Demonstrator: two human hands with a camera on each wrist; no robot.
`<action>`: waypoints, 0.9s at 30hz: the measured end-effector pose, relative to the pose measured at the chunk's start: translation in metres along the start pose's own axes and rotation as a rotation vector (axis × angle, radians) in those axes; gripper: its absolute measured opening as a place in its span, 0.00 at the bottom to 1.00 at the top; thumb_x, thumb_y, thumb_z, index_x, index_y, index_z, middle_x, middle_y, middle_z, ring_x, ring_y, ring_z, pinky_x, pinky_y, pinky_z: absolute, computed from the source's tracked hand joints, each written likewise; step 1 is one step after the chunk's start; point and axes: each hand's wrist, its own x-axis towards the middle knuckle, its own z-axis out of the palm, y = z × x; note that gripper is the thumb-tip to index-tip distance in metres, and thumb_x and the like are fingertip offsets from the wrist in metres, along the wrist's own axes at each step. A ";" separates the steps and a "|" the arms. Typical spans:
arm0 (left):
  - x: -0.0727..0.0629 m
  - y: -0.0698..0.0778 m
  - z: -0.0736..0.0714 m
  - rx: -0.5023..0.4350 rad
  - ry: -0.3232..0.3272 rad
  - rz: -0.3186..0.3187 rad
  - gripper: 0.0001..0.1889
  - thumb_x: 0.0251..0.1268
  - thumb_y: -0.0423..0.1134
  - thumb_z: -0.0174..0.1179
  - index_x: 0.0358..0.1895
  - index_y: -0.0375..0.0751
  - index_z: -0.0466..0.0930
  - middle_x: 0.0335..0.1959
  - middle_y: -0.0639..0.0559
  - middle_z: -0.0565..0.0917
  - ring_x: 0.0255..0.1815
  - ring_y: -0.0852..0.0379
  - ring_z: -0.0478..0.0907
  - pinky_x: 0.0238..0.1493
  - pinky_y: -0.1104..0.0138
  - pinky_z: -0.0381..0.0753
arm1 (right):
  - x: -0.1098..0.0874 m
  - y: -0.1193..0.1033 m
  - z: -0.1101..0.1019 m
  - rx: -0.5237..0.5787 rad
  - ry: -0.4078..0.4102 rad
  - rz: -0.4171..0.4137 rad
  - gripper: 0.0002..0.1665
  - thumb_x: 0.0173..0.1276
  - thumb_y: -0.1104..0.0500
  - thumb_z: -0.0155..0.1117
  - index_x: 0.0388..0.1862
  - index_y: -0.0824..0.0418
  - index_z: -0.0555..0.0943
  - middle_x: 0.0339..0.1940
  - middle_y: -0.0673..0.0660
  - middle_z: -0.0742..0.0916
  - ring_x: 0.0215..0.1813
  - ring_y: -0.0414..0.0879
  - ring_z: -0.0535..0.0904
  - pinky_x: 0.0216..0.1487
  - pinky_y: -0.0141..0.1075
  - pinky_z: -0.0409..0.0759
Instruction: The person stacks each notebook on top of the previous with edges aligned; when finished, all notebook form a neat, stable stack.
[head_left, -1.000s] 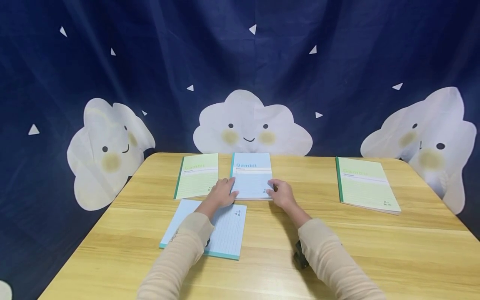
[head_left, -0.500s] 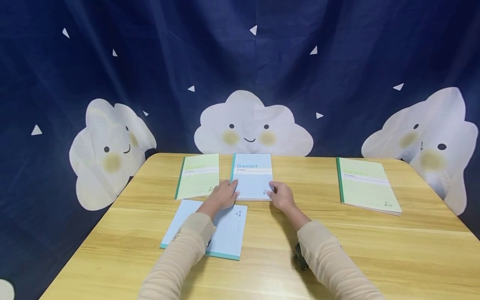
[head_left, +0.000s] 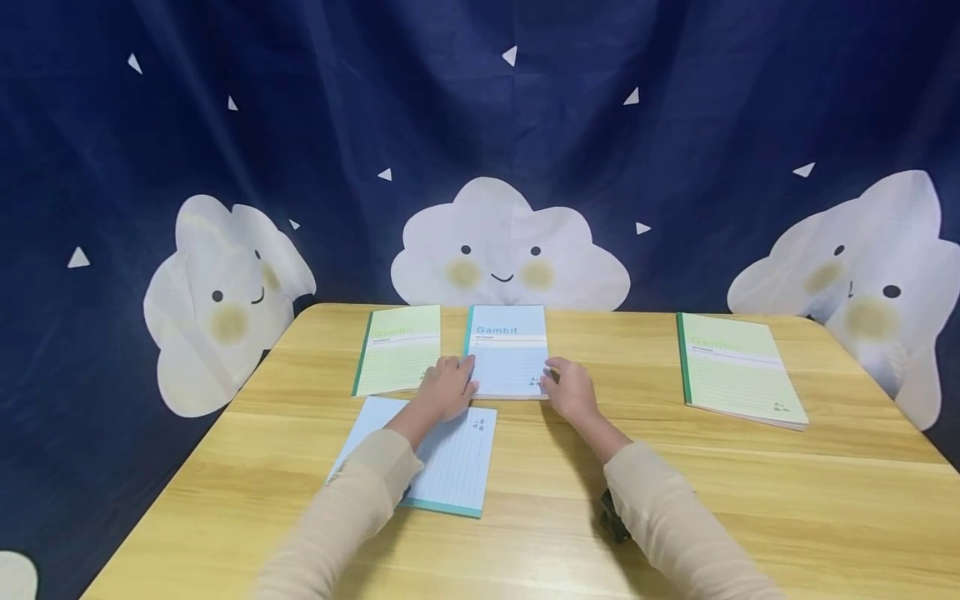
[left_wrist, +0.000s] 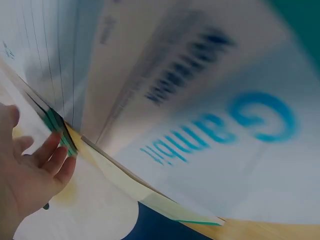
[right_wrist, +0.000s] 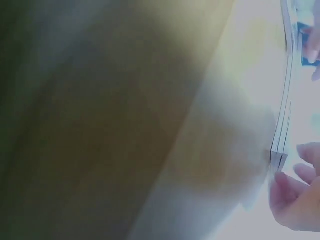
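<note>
A pale blue notebook [head_left: 510, 346] lies flat near the far edge of the bench [head_left: 611, 350], between the two hands. "Gambit" is printed in larger blue letters across the upper cover, with a small dark line of print beneath it and a whitish band across the middle. Fine ruled lines fill the lower half, a small dark mark sits in the near right corner, and a narrow teal spine runs down the left side. In the right wrist view its edge shows several thin layers stacked evenly.

The left hand [head_left: 448, 389] touches the left side near the close corner, its fingers [left_wrist: 64, 162] gently bent and relaxed. The right hand [head_left: 572, 392] is at the opposite corner, thumb and forefinger apart in a narrow gap; whether they touch the edge is unclear.

A second blue notebook [head_left: 457, 458] lies nearer, under the left forearm. Light green notebooks lie to the left [head_left: 397, 350] and well apart to the right [head_left: 738, 367].
</note>
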 end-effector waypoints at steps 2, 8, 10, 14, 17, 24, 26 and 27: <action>-0.008 -0.003 -0.002 -0.039 0.066 0.035 0.28 0.72 0.47 0.42 0.71 0.40 0.55 0.65 0.39 0.66 0.68 0.44 0.60 0.65 0.53 0.63 | -0.003 -0.002 -0.003 -0.003 0.059 -0.073 0.16 0.61 0.66 0.61 0.48 0.71 0.80 0.39 0.67 0.86 0.32 0.50 0.78 0.38 0.41 0.80; -0.040 -0.015 -0.004 -0.141 0.243 0.180 0.28 0.70 0.45 0.46 0.69 0.38 0.58 0.66 0.36 0.64 0.69 0.41 0.58 0.66 0.48 0.61 | -0.015 -0.014 -0.002 0.073 0.084 -0.288 0.15 0.58 0.67 0.64 0.45 0.72 0.81 0.46 0.67 0.85 0.45 0.58 0.80 0.48 0.47 0.79; -0.050 -0.019 -0.001 -0.159 0.269 0.222 0.28 0.70 0.46 0.47 0.69 0.38 0.58 0.66 0.35 0.63 0.69 0.40 0.58 0.66 0.47 0.60 | -0.019 -0.018 0.001 0.122 0.077 -0.308 0.15 0.57 0.68 0.64 0.44 0.71 0.81 0.45 0.66 0.85 0.43 0.58 0.80 0.46 0.47 0.79; -0.071 -0.029 0.008 -0.165 0.301 0.294 0.28 0.68 0.47 0.49 0.68 0.38 0.59 0.66 0.35 0.64 0.68 0.39 0.60 0.65 0.45 0.61 | -0.030 -0.027 0.007 0.184 0.010 -0.304 0.16 0.58 0.67 0.64 0.46 0.69 0.80 0.47 0.65 0.84 0.46 0.57 0.80 0.47 0.46 0.80; -0.087 -0.037 0.016 -0.158 0.306 0.318 0.29 0.68 0.48 0.49 0.68 0.39 0.60 0.66 0.36 0.64 0.68 0.39 0.61 0.64 0.44 0.63 | -0.037 -0.034 0.011 0.200 -0.068 -0.287 0.18 0.59 0.65 0.64 0.49 0.68 0.79 0.51 0.64 0.83 0.50 0.57 0.79 0.51 0.46 0.79; -0.117 -0.054 0.033 -0.119 0.314 0.385 0.32 0.64 0.52 0.53 0.68 0.41 0.61 0.65 0.38 0.66 0.66 0.40 0.64 0.62 0.45 0.65 | -0.045 -0.042 0.024 0.224 -0.207 -0.272 0.19 0.62 0.63 0.62 0.52 0.67 0.78 0.54 0.63 0.82 0.59 0.58 0.75 0.61 0.49 0.72; -0.122 -0.058 0.037 -0.106 0.301 0.404 0.33 0.63 0.54 0.53 0.68 0.42 0.61 0.65 0.39 0.65 0.66 0.41 0.63 0.62 0.45 0.65 | -0.045 -0.043 0.029 0.224 -0.229 -0.288 0.19 0.62 0.63 0.62 0.52 0.69 0.78 0.53 0.64 0.82 0.58 0.58 0.75 0.60 0.49 0.72; -0.125 -0.060 0.039 -0.097 0.290 0.412 0.33 0.63 0.55 0.53 0.68 0.42 0.61 0.66 0.39 0.65 0.66 0.42 0.63 0.63 0.46 0.65 | -0.044 -0.043 0.031 0.222 -0.239 -0.299 0.19 0.62 0.64 0.62 0.52 0.69 0.78 0.53 0.65 0.82 0.57 0.58 0.76 0.59 0.49 0.73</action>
